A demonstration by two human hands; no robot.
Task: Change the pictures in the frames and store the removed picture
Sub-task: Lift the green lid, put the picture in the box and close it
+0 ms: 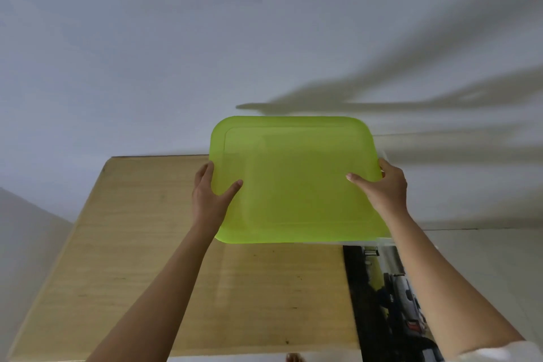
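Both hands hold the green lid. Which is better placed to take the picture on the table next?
Probably the right hand: the picture lies directly under its forearm, while the left hand grips the opposite edge of the green lid.

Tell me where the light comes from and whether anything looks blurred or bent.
Head view: long streaked shadows fall rightward across the wall, so light likely comes from the left; the green lid looks sharp; the picture is soft; the wide lens splays the table edges.
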